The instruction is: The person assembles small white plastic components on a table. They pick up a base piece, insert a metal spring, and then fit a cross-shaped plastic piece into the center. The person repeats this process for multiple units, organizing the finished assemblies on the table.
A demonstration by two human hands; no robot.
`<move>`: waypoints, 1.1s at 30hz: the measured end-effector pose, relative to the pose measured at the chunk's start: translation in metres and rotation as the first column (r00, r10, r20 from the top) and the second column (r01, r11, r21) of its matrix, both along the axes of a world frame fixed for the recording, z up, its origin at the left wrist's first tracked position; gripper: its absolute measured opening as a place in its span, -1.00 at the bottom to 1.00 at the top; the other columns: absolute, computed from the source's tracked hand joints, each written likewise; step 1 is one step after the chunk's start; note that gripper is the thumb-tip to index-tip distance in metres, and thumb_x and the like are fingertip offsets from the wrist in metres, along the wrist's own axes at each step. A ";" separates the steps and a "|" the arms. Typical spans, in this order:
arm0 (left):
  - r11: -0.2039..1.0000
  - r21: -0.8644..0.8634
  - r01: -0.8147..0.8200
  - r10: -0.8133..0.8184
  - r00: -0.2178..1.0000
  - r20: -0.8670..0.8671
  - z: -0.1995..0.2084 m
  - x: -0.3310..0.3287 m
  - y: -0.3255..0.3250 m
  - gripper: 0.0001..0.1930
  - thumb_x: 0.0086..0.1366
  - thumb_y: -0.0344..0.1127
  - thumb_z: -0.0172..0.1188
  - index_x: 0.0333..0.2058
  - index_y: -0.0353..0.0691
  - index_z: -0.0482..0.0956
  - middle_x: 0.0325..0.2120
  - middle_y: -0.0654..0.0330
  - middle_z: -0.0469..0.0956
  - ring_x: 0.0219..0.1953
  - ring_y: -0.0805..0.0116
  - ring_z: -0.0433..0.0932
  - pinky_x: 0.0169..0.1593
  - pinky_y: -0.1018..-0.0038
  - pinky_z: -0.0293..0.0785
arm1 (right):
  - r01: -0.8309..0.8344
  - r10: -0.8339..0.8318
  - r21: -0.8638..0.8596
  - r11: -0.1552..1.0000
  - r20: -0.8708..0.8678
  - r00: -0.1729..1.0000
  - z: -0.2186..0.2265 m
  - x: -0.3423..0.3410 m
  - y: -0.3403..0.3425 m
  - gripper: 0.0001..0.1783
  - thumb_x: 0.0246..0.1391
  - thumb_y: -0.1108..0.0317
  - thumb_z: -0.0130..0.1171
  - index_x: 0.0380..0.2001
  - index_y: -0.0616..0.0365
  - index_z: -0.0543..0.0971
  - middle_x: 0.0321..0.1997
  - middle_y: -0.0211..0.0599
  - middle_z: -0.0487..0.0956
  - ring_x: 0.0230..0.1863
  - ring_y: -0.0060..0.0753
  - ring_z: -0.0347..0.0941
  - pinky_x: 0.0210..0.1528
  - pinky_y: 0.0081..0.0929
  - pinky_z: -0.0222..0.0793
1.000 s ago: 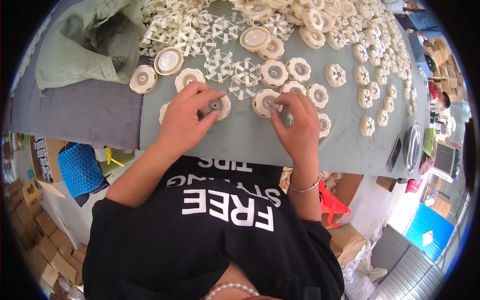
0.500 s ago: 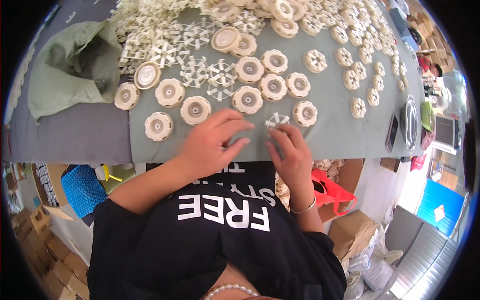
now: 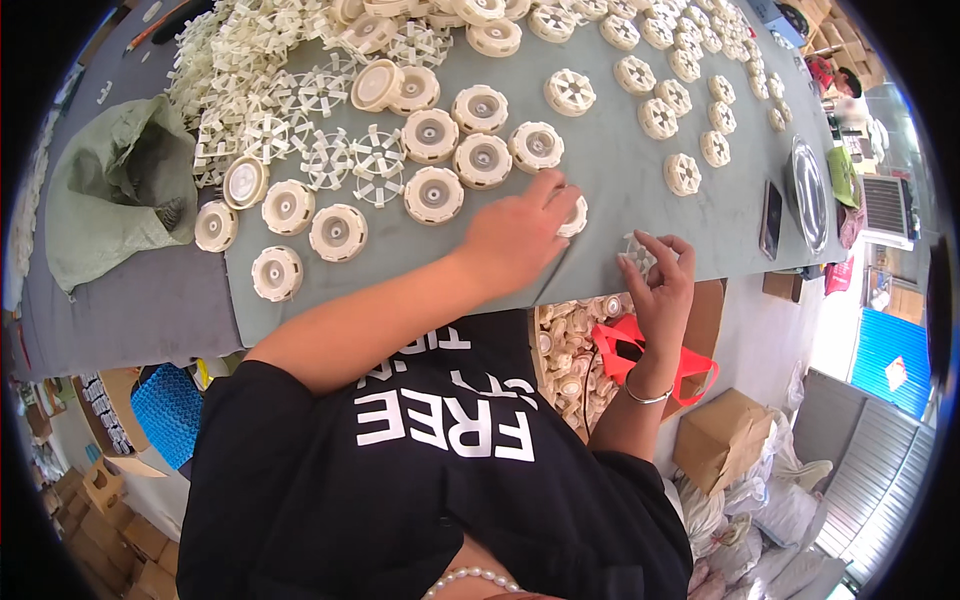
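My left hand is stretched to the right across the table edge, fingers curled over a round cream plastic wheel that is partly hidden beneath them. Between the thumb and fingertips of my right hand is a small white spoked plastic piece, held just above the cloth. Several more cream wheels with grey recessed centres, such as one wheel, lie to the left of and beyond my left hand. Loose spoked pieces lie flat among them.
A heap of spoked pieces fills the far left, beside a green sack. Wheels with spoked faces spread over the far right. A phone and a metal tray lie at the right edge. Below stands a box of cream parts.
My left hand has moved right onto the wheel. My right hand has shifted right, carrying the spoked piece off to the side. The whole view has swung somewhat.
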State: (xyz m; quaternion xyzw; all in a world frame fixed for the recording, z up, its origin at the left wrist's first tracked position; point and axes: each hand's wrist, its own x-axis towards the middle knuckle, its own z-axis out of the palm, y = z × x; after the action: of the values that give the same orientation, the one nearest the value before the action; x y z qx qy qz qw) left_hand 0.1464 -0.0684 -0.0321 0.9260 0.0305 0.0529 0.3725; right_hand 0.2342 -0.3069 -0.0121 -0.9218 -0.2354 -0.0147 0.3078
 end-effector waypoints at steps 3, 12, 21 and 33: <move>0.997 0.015 0.071 -0.072 0.989 0.129 -0.009 -0.017 0.010 -0.39 0.24 -0.25 0.39 0.27 -0.02 0.46 0.24 0.16 0.41 -0.27 0.11 0.70 -0.20 0.25 0.66 | 0.030 -0.027 0.031 0.999 -0.099 0.995 0.010 0.001 -0.004 -0.45 0.00 0.40 0.53 0.13 0.08 0.69 -0.05 -0.39 0.59 -0.46 -0.58 0.34 -0.32 -0.52 0.41; 0.889 -0.458 0.003 0.008 1.000 0.022 -0.003 -0.053 0.025 -0.53 0.20 -0.43 0.44 0.12 -0.11 0.65 0.07 0.23 0.54 -0.44 0.53 0.55 -0.30 0.53 0.54 | 0.093 -0.082 0.048 0.995 -0.193 0.978 0.000 0.005 -0.014 -0.46 -0.01 0.50 0.49 0.10 0.24 0.64 0.00 -0.32 0.62 -0.37 -0.62 0.56 -0.26 -0.57 0.55; 0.904 -0.427 0.022 0.015 0.997 0.082 -0.013 -0.049 0.024 -0.62 0.28 -0.46 0.36 0.09 -0.13 0.69 0.02 0.20 0.57 -0.44 0.51 0.56 -0.30 0.54 0.53 | -0.250 0.286 0.288 0.924 -0.090 0.954 0.017 -0.025 0.038 -0.37 -0.16 0.54 0.57 0.08 0.22 0.66 0.05 -0.26 0.63 -0.34 -0.55 0.47 -0.24 -0.54 0.51; 0.838 -0.545 -0.023 0.033 0.999 0.008 -0.008 -0.052 0.027 -0.49 0.33 -0.46 0.27 0.27 -0.14 0.56 0.04 0.15 0.56 -0.39 0.47 0.55 -0.23 0.50 0.53 | -0.394 0.420 0.174 0.903 -0.159 0.893 0.010 -0.042 0.073 -0.39 -0.08 0.39 0.60 0.11 0.13 0.68 0.08 -0.30 0.64 -0.32 -0.43 0.58 -0.24 -0.46 0.59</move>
State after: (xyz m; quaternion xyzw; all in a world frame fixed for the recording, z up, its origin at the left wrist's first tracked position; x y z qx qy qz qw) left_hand 0.0940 -0.0410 -0.0400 0.7811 0.0547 0.0557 0.6195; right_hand 0.1920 -0.2344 -0.0020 -0.8255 -0.3910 0.1233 0.3879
